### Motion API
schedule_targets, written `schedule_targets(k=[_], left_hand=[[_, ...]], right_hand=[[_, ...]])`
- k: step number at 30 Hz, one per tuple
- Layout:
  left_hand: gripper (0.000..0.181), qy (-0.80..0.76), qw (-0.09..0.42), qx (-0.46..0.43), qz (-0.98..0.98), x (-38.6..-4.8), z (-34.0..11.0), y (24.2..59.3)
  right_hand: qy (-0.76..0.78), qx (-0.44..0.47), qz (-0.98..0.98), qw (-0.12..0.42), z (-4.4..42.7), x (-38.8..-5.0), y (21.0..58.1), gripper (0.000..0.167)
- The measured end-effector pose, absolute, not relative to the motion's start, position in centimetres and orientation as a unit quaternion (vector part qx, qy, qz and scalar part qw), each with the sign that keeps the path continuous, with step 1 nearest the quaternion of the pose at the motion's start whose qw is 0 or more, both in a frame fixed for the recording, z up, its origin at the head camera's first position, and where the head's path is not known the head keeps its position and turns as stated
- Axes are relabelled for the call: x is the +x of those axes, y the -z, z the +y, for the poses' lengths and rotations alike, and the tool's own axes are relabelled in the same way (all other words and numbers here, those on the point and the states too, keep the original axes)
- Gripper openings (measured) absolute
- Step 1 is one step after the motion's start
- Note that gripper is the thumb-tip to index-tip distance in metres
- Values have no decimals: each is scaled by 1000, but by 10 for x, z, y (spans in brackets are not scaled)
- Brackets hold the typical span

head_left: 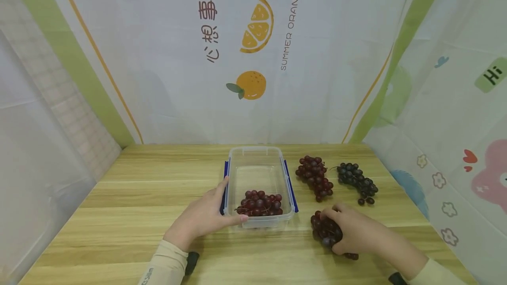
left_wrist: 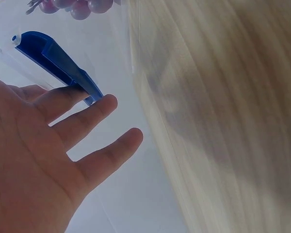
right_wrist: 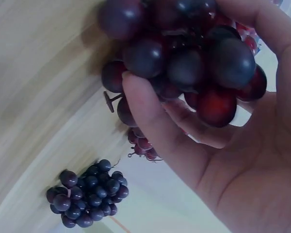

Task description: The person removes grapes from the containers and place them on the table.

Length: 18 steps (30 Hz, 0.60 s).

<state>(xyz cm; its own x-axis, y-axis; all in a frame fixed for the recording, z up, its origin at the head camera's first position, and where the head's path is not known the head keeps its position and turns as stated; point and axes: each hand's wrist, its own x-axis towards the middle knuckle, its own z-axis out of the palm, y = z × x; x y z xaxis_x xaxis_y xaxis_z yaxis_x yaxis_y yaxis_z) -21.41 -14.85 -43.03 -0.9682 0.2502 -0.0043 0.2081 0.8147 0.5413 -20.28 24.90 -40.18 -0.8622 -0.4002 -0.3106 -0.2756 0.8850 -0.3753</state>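
A clear plastic container [head_left: 273, 218] with blue side latches stands on the table, a bunch of red grapes [head_left: 259, 204] inside its front end. My left hand [head_left: 202, 217] rests against the container's near left corner, thumb along the front rim. In the left wrist view its fairly straight fingers touch the blue latch [left_wrist: 63, 63]. To the right of the container, my right hand [head_left: 358, 232] grips a bunch of dark red grapes [head_left: 322, 230]. The right wrist view shows fingers and thumb curled round this bunch, with a short stem sticking out.
Behind the right hand lie another red grape bunch [head_left: 314, 177] and a black grape bunch [head_left: 356, 178], the black one with loose-looking grapes at its near end. The wooden table [head_left: 130, 206] meets a printed curtain [head_left: 174, 100] at the back and sides.
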Motion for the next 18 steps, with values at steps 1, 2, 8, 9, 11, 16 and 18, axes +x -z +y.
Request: schedule_targets(k=[1, 2, 8, 9, 11, 16, 18], left_hand=[[136, -279, 37, 121, 952, -214, -148, 430], [136, -279, 37, 122, 952, -214, -148, 430], [135, -280, 36, 124, 951, -215, -149, 431], [135, -281, 36, 124, 951, -215, -149, 431], [136, -281, 36, 124, 951, -215, -149, 431], [135, -286, 39, 123, 950, -216, -148, 431], [135, -286, 39, 123, 950, -216, -148, 431]], right_hand=[[159, -179, 951, 194, 249, -202, 401, 74], [158, -181, 951, 196, 249, -202, 401, 73], [141, -177, 956, 187, 247, -199, 401, 74], [135, -176, 958, 184, 247, -199, 401, 75], [125, -175, 960, 178, 246, -199, 401, 78], [112, -178, 962, 174, 245, -198, 400, 83], [114, -176, 962, 177, 245, -198, 399, 85]])
